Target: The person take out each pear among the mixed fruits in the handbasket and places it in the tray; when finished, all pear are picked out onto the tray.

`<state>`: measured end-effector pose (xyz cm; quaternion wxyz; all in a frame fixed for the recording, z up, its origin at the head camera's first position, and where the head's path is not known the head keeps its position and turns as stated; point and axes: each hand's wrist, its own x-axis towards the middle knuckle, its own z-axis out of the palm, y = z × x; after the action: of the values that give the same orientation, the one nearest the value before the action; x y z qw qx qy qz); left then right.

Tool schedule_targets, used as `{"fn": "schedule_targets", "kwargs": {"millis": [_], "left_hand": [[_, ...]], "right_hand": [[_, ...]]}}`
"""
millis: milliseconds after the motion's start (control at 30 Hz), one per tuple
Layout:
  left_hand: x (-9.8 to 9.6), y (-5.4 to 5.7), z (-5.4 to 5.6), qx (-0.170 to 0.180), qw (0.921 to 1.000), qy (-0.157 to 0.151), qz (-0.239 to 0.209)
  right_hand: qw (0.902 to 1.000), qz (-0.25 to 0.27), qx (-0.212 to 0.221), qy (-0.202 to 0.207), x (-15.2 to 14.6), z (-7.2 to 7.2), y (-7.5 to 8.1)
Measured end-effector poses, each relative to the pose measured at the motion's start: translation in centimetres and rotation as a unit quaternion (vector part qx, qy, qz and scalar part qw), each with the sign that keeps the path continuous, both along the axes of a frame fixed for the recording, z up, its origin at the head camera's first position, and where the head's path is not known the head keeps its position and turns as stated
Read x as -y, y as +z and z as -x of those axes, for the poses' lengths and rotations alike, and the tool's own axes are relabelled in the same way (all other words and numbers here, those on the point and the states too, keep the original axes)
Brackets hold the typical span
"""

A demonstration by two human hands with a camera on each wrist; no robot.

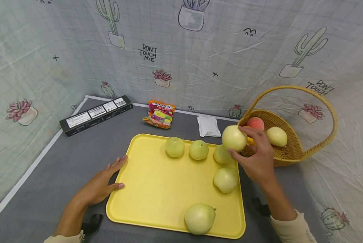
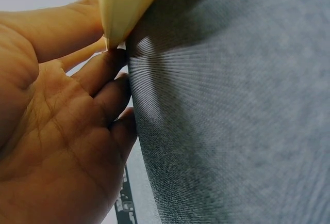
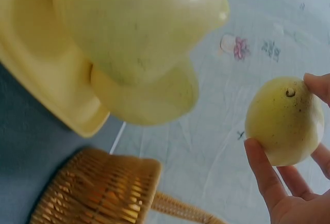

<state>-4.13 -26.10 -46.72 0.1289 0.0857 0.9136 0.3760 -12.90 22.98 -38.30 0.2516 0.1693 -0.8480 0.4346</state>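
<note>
My right hand (image 1: 257, 153) pinches a pale yellow-green round fruit (image 1: 234, 138) between thumb and fingers, above the far right corner of the yellow tray (image 1: 157, 189). In the right wrist view the held fruit (image 3: 283, 121) shows a small dark stem end and specks. Several similar green fruits lie on the tray: a pair (image 1: 174, 147) along its far rim, others at the right side, and a large pear-shaped one (image 1: 200, 218) by the near rim. The held fruit partly hides one fruit (image 1: 221, 155) behind it. At the tray's left rim, my left hand (image 1: 99, 185) rests with fingers spread.
A wicker basket (image 1: 293, 145) with a tall handle stands right of the tray, holding a red-pink fruit (image 1: 255, 124) and a pale green one (image 1: 277, 136). Behind the tray lie a black box (image 1: 96, 114), a colourful candy bag (image 1: 160, 114) and a white packet (image 1: 208, 126).
</note>
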Motion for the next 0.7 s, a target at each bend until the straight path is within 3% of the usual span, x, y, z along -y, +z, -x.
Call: {"fn": "schedule_targets", "kwargs": {"millis": [233, 700], "left_hand": [[0.0, 0.1, -0.1, 0.001, 1.0, 0.001, 0.0], [0.1, 0.0, 0.0, 0.0, 1.0, -0.001, -0.003]], "right_hand": [[0.9992, -0.003, 0.009, 0.038, 1.2, -0.5, -0.6], [0.9961, -0.064, 0.022, 0.056, 3.0, -1.3, -2.1]]}}
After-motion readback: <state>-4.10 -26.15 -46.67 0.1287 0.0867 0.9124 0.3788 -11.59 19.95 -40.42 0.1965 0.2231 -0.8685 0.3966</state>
